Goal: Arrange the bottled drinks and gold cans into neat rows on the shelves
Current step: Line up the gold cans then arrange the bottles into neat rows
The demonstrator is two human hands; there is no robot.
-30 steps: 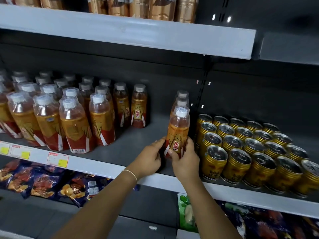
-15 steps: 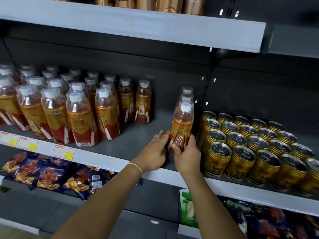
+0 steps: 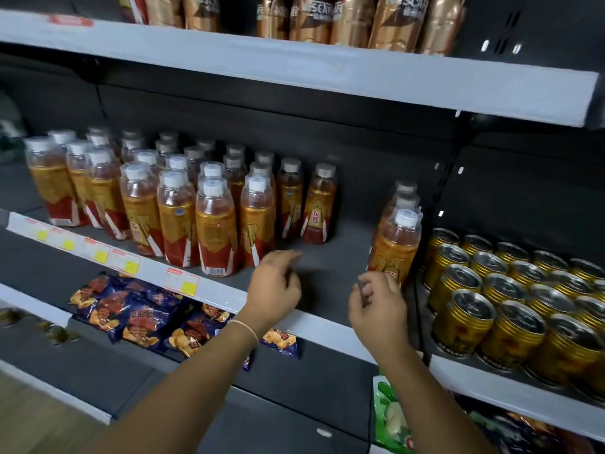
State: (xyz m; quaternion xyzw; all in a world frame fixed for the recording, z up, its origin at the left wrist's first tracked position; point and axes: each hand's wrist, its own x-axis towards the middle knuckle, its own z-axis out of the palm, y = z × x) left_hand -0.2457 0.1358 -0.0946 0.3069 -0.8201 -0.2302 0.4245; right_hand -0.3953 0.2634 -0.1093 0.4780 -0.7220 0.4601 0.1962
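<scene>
Left hand (image 3: pixel 275 286) hovers over the bare grey gap in the middle shelf (image 3: pixel 327 270). Its fingers are loosely curled with the thumb apart from them, and it grips nothing. There's a thin bracelet (image 3: pixel 244 327) on that wrist.

Right hand (image 3: pixel 376 309) is low, just beside the foot of the front bottle (image 3: pixel 394 244), fingers loosely bent and holding nothing. From here it overlaps the bottom edge of the label, and I cannot tell whether a fingertip touches it.

That bottle stands upright with a white cap, amber drink and a gold-and-red label. It heads a short file of three running straight back.

Just right of it, past the dark shelf upright, the gold cans (image 3: pixel 474 319) stand in rows on the neighbouring section, silver tops up.

Across the gap to the left is the big block of bottled drinks (image 3: pixel 214 224), all upright and several rows deep. Its front line slants back toward the right, ending in a bottle set well behind the shelf's edge.

Price tags (image 3: pixel 181 281) run along the white front strip. Below it I see blue snack bags (image 3: pixel 140 317), and a green packet (image 3: pixel 389 417) beside my right forearm. The upper shelf (image 3: pixel 294 70) carries coppery packs (image 3: pixel 353 21).
</scene>
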